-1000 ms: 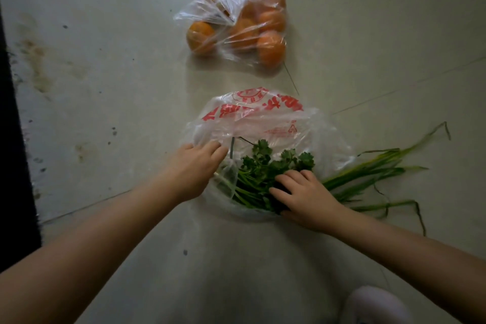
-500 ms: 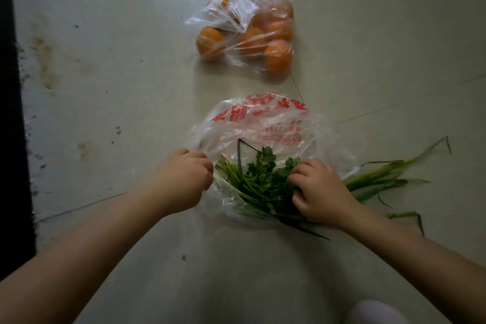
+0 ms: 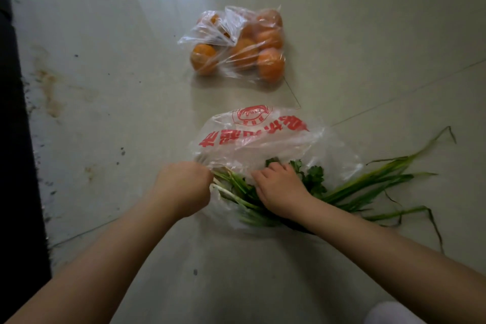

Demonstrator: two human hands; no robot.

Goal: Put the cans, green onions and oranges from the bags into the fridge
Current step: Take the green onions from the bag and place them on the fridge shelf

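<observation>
A thin plastic bag with red print point(image 3: 252, 134) lies on the pale tiled floor. Green onions point(image 3: 368, 187) stick out of it to the right, with leafy greens point(image 3: 314, 179) at its mouth. My left hand point(image 3: 184, 189) grips the bag's left edge in a fist. My right hand point(image 3: 278, 192) reaches into the bag's mouth, fingers curled over the bunch of greens. Farther away lies a clear bag point(image 3: 221, 31) holding several oranges point(image 3: 271, 63). No cans or fridge are in view.
A dark strip point(image 3: 15, 166) runs along the left edge, with brown stains point(image 3: 50, 92) on the floor beside it. A white rounded shape point(image 3: 389, 313) shows at the bottom right. Bare floor tiles surround both bags.
My right hand has slid left and deeper into the bag's mouth over the greens. My left hand stays clenched on the bag's edge. The view has tilted, shifting both bags lower in the frame.
</observation>
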